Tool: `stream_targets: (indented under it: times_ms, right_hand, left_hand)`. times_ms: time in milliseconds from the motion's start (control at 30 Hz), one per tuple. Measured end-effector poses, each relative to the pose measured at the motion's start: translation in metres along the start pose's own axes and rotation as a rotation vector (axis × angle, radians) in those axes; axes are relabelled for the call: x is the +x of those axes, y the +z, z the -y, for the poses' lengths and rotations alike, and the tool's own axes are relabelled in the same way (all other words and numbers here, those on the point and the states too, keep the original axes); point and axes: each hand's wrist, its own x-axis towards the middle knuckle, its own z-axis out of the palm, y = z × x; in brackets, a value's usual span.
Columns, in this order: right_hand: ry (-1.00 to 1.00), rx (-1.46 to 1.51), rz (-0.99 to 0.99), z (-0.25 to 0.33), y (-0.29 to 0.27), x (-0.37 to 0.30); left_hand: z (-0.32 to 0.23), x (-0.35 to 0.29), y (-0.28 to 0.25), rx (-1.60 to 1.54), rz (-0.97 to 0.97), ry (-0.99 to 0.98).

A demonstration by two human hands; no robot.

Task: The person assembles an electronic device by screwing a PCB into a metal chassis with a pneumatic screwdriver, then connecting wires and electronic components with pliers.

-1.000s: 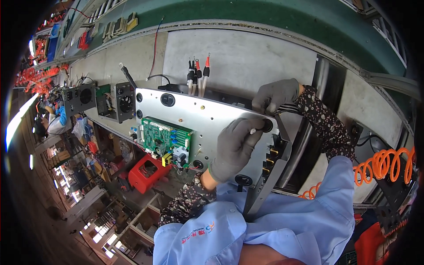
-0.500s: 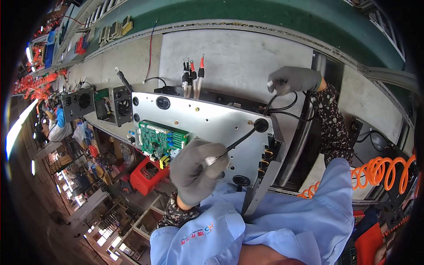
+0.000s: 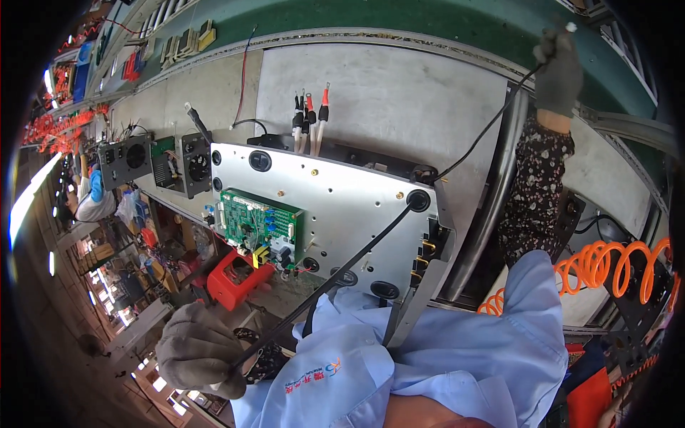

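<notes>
A silver metal panel [image 3: 342, 214] stands tilted in front of me, with a green circuit board [image 3: 260, 221] fixed at its left part. My gloved left hand [image 3: 202, 349] is closed around a black cable [image 3: 378, 239], low at the left. That cable runs taut across the panel into a black-rimmed round hole [image 3: 419, 200]. Far up at the right, my gloved right hand [image 3: 559, 75] grips a black cable length stretched from behind the panel; a whitish tip shows above the fingers. Whether both lengths are one cable is hidden behind the panel.
Red- and black-sleeved white leads [image 3: 314, 118] rise behind the panel. Grey fan housings [image 3: 128, 164] stand at the left, above a red plastic part [image 3: 235, 282]. A metal roller [image 3: 492, 221] and a coiled orange hose [image 3: 603, 267] lie at the right. Another person [image 3: 96, 200] is far left.
My left hand has pulled down and left, lengthening the cable across the panel. My right hand has moved up and right, drawing its loose loops into a nearly straight line.
</notes>
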Motion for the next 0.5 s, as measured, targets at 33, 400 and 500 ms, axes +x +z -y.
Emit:
stream_targets:
  times_ms: [33, 400, 500]
  right_hand:
    - [-0.024, 0.132, -0.008, 0.006, 0.004, 0.003]
    - [0.067, -0.255, 1.370, 0.045, 0.057, -0.088]
    - [0.385, -0.210, 1.452, 0.025, 0.055, -0.110]
  left_hand:
    - [0.000, -0.001, -0.001, -0.089, -0.037, 0.025]
    - [0.015, 0.052, 0.023, -0.501, -0.028, 0.030]
    - [0.013, 0.036, 0.014, -0.556, -0.017, -0.124]
